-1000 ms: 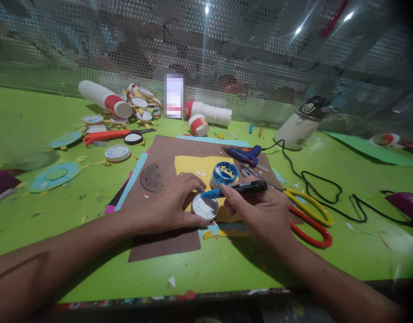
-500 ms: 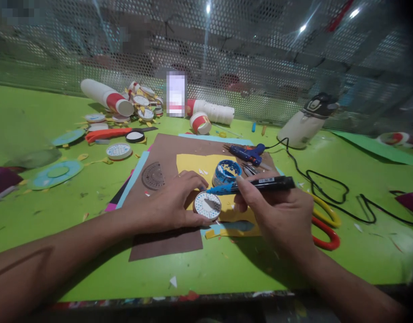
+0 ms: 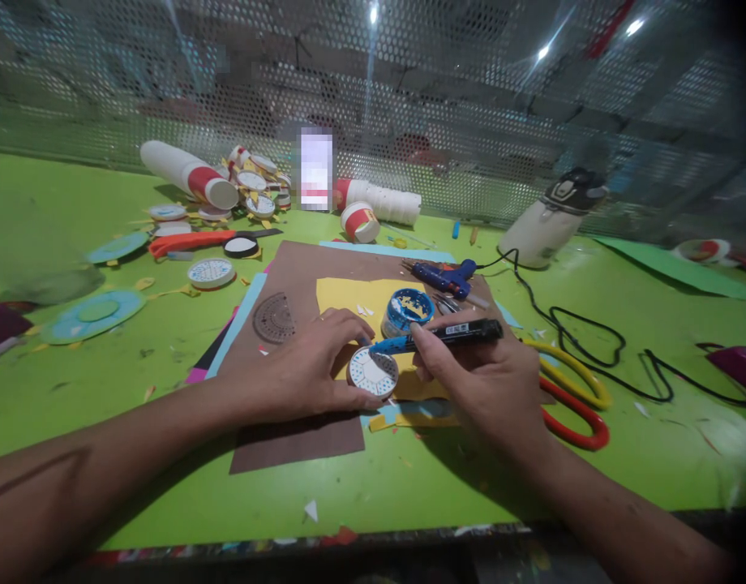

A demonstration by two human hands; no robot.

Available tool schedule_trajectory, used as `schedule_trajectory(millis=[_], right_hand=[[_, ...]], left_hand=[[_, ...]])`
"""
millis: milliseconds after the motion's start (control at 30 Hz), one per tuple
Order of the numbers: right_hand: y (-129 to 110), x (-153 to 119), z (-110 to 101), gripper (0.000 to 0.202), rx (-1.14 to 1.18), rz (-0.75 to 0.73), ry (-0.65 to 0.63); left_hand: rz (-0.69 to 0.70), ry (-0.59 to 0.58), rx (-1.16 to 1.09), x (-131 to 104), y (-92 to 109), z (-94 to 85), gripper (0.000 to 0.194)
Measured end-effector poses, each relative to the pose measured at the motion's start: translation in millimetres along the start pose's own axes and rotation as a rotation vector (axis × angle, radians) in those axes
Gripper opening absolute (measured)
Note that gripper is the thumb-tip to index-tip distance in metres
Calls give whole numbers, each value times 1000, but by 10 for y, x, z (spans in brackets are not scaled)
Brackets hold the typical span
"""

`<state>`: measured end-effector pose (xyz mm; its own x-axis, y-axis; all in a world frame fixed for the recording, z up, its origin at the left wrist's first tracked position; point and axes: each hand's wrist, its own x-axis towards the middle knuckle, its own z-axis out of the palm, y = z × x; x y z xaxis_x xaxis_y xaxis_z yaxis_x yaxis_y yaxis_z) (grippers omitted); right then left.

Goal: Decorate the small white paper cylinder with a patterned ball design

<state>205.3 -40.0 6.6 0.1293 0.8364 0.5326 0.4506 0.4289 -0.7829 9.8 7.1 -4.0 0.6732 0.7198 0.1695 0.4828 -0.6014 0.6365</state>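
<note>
Between the thumb and fingers of my left hand (image 3: pixel 315 369) is a small round white disc (image 3: pixel 373 375) with blue dots and lines on its face. My right hand (image 3: pixel 486 377) grips a black marker (image 3: pixel 464 332) whose blue-stained tip points left, at the disc's upper edge; whether it touches cannot be made out. The disc lies over yellow paper (image 3: pixel 336 294) on a brown sheet (image 3: pixel 300 261). Just behind the marker stands a round tub (image 3: pixel 408 312) smeared with blue. A dark protractor (image 3: pixel 274 318) rests left of the yellow paper.
A blue glue gun (image 3: pixel 443 277) and its black cord lie behind and right. Scissors with red and yellow handles (image 3: pixel 598 434) sit beside my right hand. Paper cups (image 3: pixel 359 221), a red-handled cutting tool (image 3: pixel 190 242), another dotted disc (image 3: pixel 211 273) and a pale bottle (image 3: pixel 537 231) stand farther back.
My right hand and the marker have moved a little left, with the tip lower over the disc. More of the scissors' handles shows. My left hand stays on the disc.
</note>
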Motion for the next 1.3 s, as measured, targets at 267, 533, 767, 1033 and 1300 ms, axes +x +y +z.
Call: schedule_trajectory(millis=[267, 533, 767, 1033, 1300], right_hand=[[-8, 9, -8, 16, -75, -24, -33], [-36, 6, -26, 13, -154, -74, -64], [-30, 13, -17, 10, -124, -46, -74], [-26, -33, -15, 17, -2, 2, 29], [-28, -19, -17, 14, -31, -51, -4]], left_hand=[[-8, -15, 0, -1, 6, -7, 45], [2, -3, 11, -4, 5, -4, 45], [-27, -13, 2, -3, 18, -7, 45], [-28, -12, 19, -1, 7, 2, 49], [-54, -12, 38, -7, 10, 1, 49]])
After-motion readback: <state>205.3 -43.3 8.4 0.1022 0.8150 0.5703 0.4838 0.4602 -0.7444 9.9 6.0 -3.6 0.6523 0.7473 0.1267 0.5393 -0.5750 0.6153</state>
